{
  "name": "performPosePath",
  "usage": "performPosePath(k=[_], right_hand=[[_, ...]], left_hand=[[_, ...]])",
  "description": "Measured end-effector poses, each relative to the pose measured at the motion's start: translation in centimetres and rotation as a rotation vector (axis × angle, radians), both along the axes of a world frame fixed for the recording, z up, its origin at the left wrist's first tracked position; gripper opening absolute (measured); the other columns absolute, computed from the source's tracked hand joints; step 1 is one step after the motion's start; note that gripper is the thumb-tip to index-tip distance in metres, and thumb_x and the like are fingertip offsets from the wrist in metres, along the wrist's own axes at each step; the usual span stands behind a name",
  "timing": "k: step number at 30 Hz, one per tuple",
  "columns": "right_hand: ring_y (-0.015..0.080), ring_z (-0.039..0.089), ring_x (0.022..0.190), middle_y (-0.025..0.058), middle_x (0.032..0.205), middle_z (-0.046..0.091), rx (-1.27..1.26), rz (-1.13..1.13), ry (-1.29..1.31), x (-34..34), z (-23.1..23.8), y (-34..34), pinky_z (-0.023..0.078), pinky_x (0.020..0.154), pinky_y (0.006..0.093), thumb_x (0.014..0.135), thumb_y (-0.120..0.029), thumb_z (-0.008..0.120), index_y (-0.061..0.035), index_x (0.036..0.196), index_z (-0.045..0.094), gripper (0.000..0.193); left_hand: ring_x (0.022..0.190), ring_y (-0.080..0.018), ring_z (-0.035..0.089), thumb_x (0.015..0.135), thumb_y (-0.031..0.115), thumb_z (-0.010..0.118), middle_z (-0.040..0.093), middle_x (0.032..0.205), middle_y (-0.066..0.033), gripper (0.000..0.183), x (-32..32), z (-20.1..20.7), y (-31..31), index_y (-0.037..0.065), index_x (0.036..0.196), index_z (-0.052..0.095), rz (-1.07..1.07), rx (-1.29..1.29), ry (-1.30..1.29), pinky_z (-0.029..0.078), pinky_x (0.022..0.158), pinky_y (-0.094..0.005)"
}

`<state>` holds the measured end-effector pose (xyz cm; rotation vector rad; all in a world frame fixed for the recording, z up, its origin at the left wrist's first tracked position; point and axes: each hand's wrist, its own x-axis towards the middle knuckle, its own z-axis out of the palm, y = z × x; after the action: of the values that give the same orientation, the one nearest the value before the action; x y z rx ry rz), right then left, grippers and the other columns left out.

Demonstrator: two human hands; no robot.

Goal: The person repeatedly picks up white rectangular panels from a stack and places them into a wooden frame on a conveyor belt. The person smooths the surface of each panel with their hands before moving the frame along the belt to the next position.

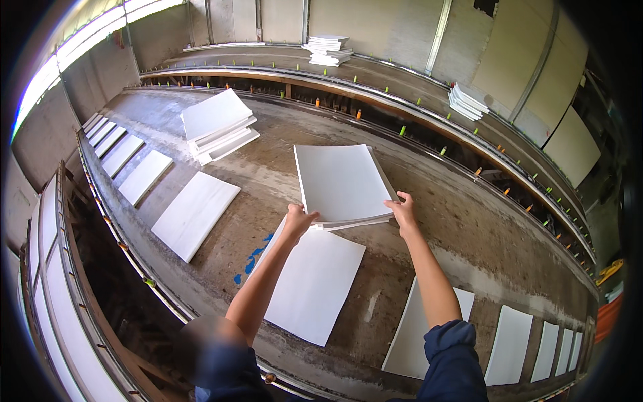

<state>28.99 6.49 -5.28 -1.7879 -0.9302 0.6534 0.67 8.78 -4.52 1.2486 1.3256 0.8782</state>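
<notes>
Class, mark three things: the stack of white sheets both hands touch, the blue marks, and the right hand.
Stack of white sheets (342, 183), head view: middle of the top sheet.
Blue marks (256, 252), head view: a blotch near their middle.
Right hand (404, 214), head view: back of the hand.

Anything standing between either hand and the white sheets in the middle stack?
Nothing visible does: the left hand is directly on the near left corner of the white sheets, the right hand on their near right corner.
</notes>
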Motion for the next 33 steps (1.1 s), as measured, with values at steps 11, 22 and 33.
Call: performPosePath(k=[11,22,33], right_hand=[[0.0165,0.056,0.1,0.0091,0.112,0.058,0.015,0.377,0.446,1.1,8.3,-6.9,0.046,0.083,0.0311,0.082,-0.032,0.069,-0.0034,0.122,0.048,0.053],[0.0184,0.049,0.114,0.0115,0.123,0.051,0.231,0.195,0.42,4.3,18.3,-34.0,0.04,0.096,0.0338,0.087,-0.019,0.062,-0.0003,0.127,0.042,0.048],[0.0163,0.049,0.111,0.0084,0.12,0.053,0.406,-0.344,0.37,12.0,16.5,-67.4,0.036,0.097,0.0294,0.082,-0.015,0.068,0.0022,0.13,0.042,0.057]], left_hand=[[0.108,-0.0254,0.056,0.086,0.005,0.062,0.049,0.115,-0.0197,0.05,-2.3,6.2,-5.6,0.0,0.121,0.027,-0.26,-0.066,-0.482,0.048,0.095,-0.0362],[0.118,-0.018,0.047,0.088,0.014,0.061,0.046,0.13,-0.01,0.065,5.6,14.6,-21.9,0.006,0.141,0.024,-0.765,-0.108,-0.448,0.041,0.098,-0.0327],[0.103,-0.0178,0.055,0.089,0.016,0.058,0.055,0.114,-0.0115,0.045,24.5,13.1,-47.2,0.001,0.128,0.04,-0.895,-0.178,-0.559,0.047,0.086,-0.0311]])
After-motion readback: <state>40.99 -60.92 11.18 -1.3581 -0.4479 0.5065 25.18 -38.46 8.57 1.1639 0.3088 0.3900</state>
